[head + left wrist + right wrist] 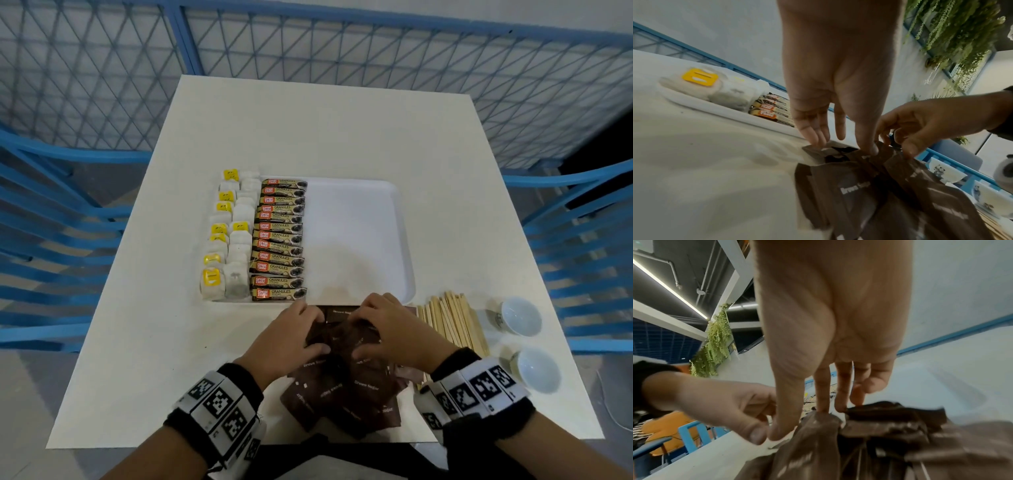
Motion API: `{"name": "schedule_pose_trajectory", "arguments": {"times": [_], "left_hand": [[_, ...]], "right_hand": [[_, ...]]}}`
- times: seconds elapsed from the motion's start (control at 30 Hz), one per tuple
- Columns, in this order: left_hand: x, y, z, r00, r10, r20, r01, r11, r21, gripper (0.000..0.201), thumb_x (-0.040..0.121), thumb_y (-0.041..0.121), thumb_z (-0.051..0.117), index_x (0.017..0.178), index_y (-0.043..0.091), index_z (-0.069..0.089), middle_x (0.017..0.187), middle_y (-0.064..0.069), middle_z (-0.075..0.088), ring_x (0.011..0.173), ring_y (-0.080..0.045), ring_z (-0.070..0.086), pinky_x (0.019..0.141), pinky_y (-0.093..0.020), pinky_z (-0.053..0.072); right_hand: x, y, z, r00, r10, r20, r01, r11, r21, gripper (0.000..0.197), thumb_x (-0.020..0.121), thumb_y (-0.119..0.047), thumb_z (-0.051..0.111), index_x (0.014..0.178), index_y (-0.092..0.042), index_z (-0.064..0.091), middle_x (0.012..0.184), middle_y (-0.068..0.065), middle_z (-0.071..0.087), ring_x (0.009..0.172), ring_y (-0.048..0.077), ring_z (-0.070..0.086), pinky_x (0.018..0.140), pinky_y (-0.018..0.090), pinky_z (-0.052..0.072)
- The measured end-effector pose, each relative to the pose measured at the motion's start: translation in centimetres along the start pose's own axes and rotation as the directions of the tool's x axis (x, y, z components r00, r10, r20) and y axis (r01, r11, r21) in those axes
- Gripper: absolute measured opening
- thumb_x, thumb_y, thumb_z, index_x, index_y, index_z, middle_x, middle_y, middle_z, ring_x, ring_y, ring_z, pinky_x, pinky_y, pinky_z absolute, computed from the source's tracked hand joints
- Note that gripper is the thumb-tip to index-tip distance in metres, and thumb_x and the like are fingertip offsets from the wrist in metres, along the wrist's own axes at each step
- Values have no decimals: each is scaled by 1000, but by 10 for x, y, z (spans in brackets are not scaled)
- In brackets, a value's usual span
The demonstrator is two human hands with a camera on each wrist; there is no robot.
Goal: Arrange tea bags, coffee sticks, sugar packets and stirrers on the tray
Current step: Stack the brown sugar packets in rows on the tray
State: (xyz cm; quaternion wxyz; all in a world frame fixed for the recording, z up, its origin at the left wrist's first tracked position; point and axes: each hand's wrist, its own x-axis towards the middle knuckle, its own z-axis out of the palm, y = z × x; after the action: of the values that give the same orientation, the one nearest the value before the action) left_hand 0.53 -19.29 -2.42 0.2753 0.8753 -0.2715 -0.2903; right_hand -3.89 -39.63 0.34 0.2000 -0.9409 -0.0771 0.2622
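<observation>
A loose pile of brown sugar packets (342, 394) lies on the table in front of the white tray (356, 233). My left hand (313, 330) and right hand (363, 334) both curl over the far end of the pile. Each one pinches packets between thumb and fingers. The left wrist view shows my left hand (844, 146) with thumb and fingertips on the packets (855, 191). In the right wrist view my right hand (807, 423) touches the packets (890, 434). Tea bags (229, 246) fill the tray's left side. Beside them lies a column of coffee sticks (279, 240).
Wooden stirrers (452, 322) lie in a bundle on the table right of the pile. Two small white cups (520, 315) (536, 370) stand beyond them near the right edge. The tray's right half is bare. Blue chairs flank the table (137, 359).
</observation>
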Motion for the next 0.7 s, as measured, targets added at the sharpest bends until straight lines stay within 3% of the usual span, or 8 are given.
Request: {"name": "schedule_pose_trajectory", "arguments": {"times": [0.07,0.2,0.37,0.5,0.53,0.63,0.7], "left_hand": [[3,6,3,999,13,38,-13,1000,9,42,82,39,66,116,20,50,112,6,40,101,-10,46,82,-21,39],[6,16,8,998,23,67,-23,1000,10,48,79,41,68,117,19,50,106,8,39,100,-10,45,78,-21,36],[1,23,3,998,6,63,-2,998,-67,53,75,41,72,118,16,51,108,6,42,102,-11,47,87,-25,42],[-3,30,-6,1000,1,-3,-2,976,-217,48,74,41,75,112,20,54,104,3,55,95,-11,54,81,-25,44],[-3,30,-8,1000,-14,-25,6,957,-291,44,75,40,75,109,20,56,102,3,60,93,-11,57,80,-26,45],[-6,31,-14,997,-44,-60,6,856,-518,28,80,29,72,105,19,61,96,-1,68,91,-16,65,82,-31,50],[-8,31,-18,995,-82,-64,19,749,-662,14,85,14,67,99,16,62,89,-1,70,83,-15,69,74,-28,56]], "right_hand": [[-3,1,5,999,-22,-24,21,999,-49,55,79,-45,65,127,-26,48,119,-6,43,112,12,35,93,24,32],[-4,-3,8,995,-45,-87,44,999,-20,38,80,-36,66,111,-20,50,113,-4,48,104,12,39,85,21,32],[-5,-6,4,996,-50,-67,58,990,125,22,83,-22,64,101,-19,53,101,-1,62,91,15,56,82,28,48],[-5,-10,-11,986,-6,-167,76,906,416,20,79,-20,71,90,-24,56,83,-12,61,76,0,56,68,7,43],[-4,-13,-15,982,4,-189,85,882,463,21,77,-22,73,87,-27,55,80,-14,61,73,-4,55,67,5,42],[-3,-21,-21,974,29,-227,125,764,633,19,77,-23,74,84,-28,57,82,-7,67,73,5,62,72,18,50],[-4,-24,-22,968,38,-250,152,701,697,14,80,-24,71,87,-25,59,85,1,68,72,13,65,70,25,54]]}}
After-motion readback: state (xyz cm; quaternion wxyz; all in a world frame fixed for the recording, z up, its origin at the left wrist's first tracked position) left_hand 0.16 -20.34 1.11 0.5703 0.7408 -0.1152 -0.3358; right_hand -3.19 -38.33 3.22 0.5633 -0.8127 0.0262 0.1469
